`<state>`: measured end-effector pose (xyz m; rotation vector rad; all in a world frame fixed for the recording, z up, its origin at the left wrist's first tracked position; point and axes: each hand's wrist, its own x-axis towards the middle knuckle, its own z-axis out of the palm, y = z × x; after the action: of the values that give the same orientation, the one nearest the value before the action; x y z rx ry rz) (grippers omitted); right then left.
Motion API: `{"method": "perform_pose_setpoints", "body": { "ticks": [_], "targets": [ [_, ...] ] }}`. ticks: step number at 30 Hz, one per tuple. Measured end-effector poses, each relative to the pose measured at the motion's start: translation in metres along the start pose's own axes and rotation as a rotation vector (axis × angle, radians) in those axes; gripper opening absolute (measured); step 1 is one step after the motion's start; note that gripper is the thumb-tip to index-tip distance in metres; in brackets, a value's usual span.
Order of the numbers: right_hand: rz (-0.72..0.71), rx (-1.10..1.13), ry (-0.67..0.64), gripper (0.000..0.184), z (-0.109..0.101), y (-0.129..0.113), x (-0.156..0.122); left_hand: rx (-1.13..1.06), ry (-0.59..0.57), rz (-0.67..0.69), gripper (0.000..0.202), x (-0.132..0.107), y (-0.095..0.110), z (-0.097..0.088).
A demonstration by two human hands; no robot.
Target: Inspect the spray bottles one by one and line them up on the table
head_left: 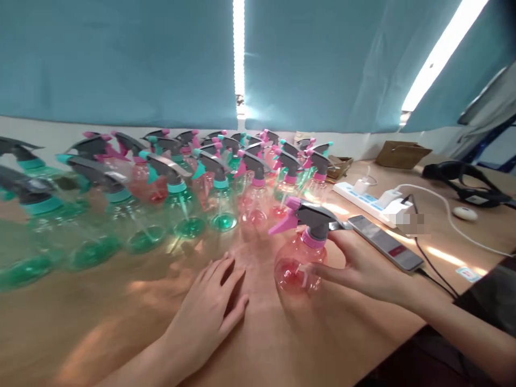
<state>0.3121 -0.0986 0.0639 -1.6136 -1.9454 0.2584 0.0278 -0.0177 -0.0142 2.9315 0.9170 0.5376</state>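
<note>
My right hand point(346, 263) is wrapped round the body of a pink spray bottle point(292, 263) with a grey and pink trigger head. The bottle is tilted slightly, and its base is close to the table; I cannot tell whether it touches. Palm down on the wooden table point(133, 328), my left hand point(213, 295) has its fingers stretched out and holds nothing. Beyond it stand several similar spray bottles, among them a green one point(221, 209) and a pink one point(256, 201).
A phone point(385, 242) lies right of my right hand, near a white power strip point(363, 201) with plugs and cables. Further right are a white mouse-like object point(465, 214) and a black headset-like device point(463, 183). A brown cardboard box point(403, 155) stands behind.
</note>
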Motion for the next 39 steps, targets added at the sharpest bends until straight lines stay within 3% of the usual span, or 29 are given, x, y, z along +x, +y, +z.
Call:
{"method": "perform_pose_setpoints", "body": {
  "ticks": [3,11,19,24,28,35,39],
  "targets": [
    [0.09,0.028,-0.013,0.025,-0.014,0.016,-0.012,-0.035,-0.003,0.049,0.038,0.024,0.014,0.01],
    [0.185,0.074,0.11,0.025,-0.042,0.06,-0.02,-0.133,-0.041,0.149,0.037,0.095,0.051,0.04],
    [0.246,-0.021,0.304,0.033,-0.07,0.123,0.012,-0.127,-0.125,0.176,0.04,0.152,0.071,0.058],
    [0.342,-0.088,0.348,0.046,-0.087,0.165,0.049,-0.152,-0.08,0.192,0.04,0.173,0.075,0.08],
    [0.391,-0.109,0.33,0.052,-0.089,0.191,0.072,-0.162,-0.054,0.212,0.041,0.186,0.078,0.09],
    [0.391,-0.059,0.259,0.039,-0.075,0.202,0.089,-0.195,-0.164,0.224,0.042,0.203,0.086,0.08],
    [0.397,-0.052,0.237,0.043,-0.07,0.201,0.089,-0.211,-0.18,0.222,0.041,0.207,0.088,0.079]
  ]
}}
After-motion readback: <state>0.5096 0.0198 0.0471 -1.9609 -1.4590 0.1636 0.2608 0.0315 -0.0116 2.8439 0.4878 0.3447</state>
